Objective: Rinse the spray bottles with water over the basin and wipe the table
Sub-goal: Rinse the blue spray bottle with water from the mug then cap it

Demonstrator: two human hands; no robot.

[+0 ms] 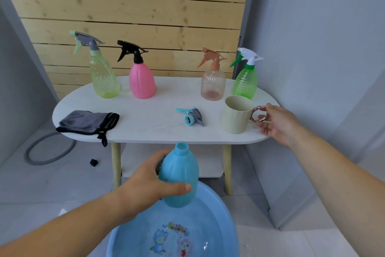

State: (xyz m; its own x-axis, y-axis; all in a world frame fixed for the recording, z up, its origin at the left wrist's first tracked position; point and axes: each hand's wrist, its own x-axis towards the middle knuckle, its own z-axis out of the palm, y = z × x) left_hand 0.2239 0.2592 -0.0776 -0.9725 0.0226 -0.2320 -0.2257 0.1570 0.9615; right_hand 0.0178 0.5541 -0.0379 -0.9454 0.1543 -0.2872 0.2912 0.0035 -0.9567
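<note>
Left hand [145, 183] is grasping the blue bottle [180, 175] round its belly, fingers wrapped behind, thumb lying across the front. Bottle is standing upright, neck open, hanging over the far rim of the basin [225, 211] at 6 o'clock. Basin is holding shallow water.

Right hand [275, 123] is reaching out to 3 o'clock, thumb and fingers curled round the ring handle of the cup [235, 115]. Cup is sitting on the worktop [145, 119]. Cannot tell whether it is holding water.

Risks, as judged:
- Cup is sitting close to the worktop's rounded right end. A snatch at the thin ring could be tipping it over the edge or slopping it across the top.
- Bottle neck is narrow. A fast pour would be running down the outside, and some may be missing the basin, since the bottle is hanging only just inside the far rim.
- Wet plastic in a one-handed grip may be slipping.

Room:
- Green bottle [245, 81] is standing just behind the cup, at its 12 o'clock. Lifting up, then toward 6 o'clock, looks clear of it.
- Loose spray head [191, 116] is lying at the cup's 9 o'clock, apart from it.
- Cloth [87, 122] is lying far off at 9 o'clock, its strap hanging over the front edge.
- Open air is showing between the worktop's front edge and the basin.
</note>
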